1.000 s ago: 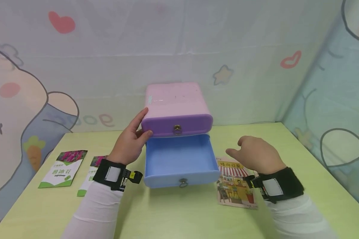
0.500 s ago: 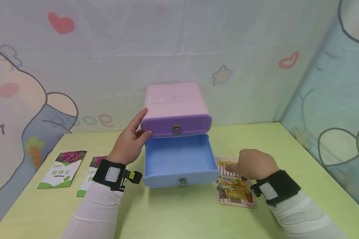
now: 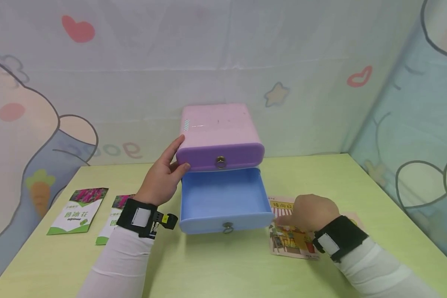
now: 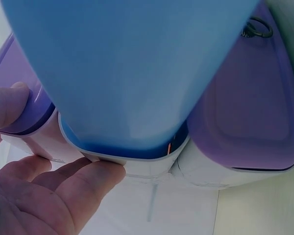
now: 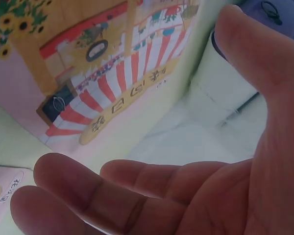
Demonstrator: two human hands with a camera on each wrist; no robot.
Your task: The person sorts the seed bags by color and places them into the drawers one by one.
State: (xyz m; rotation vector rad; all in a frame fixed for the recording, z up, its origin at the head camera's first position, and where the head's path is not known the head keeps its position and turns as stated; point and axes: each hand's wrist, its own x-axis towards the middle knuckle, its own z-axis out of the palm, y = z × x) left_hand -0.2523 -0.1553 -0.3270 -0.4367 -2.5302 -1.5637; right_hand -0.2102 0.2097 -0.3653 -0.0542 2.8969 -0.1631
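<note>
A small pink cabinet stands at the back of the green table. Its purple top drawer is pushed in. The blue bottom drawer is pulled out, and nothing lies in the part I can see. My left hand steadies the cabinet's left side, with straight fingers along the wall and the thumb on the purple front. My right hand hovers low over a colourful seed packet right of the blue drawer. Its fingers are loosely bent, with the packet just beyond them.
Two green and white seed packets lie on the table left of my left arm. Another pale packet peeks out beside my right wrist. Cartoon-printed cloth walls stand at the back and to the right.
My right hand has come down and toward me from mid-air onto the colourful packet. The left hand and both drawers have stayed put.
</note>
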